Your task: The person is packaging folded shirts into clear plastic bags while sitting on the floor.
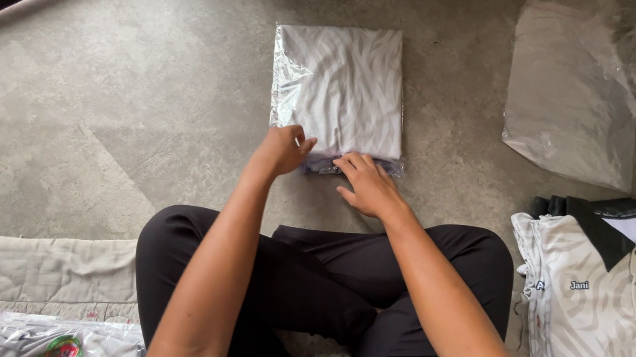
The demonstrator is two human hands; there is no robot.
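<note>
Pressing at the near edge of a bagged shirt, both hands work where the clear plastic bag's open end lies on the grey floor. The package sits flat, straight ahead of the person's crossed legs, its pale patterned fabric folded square inside the film.

Left hand: fingers curled down onto the near-left corner, tips on the plastic; whether they pinch the film or only press it, I cannot tell. Right hand: fingers fairly flat and close together, laid over the dark strip at the bag's mouth, holding nothing that shows.

Risks, as judged from this view:
- Bag mouth looks bunched under the right fingers. Uneven pressure could crease the flap or trap air, leaving the pack puffy.
- Film is slick on a smooth floor; a push from the near side may slide the whole package away rather than flatten the edge.
- Folded shirt could shift inside and lose its square fold if the corner is tugged.

Nearby: a stack of folded collared shirts to the right, an empty clear bag at far right, another bagged shirt beside a quilted mat at near left.
</note>
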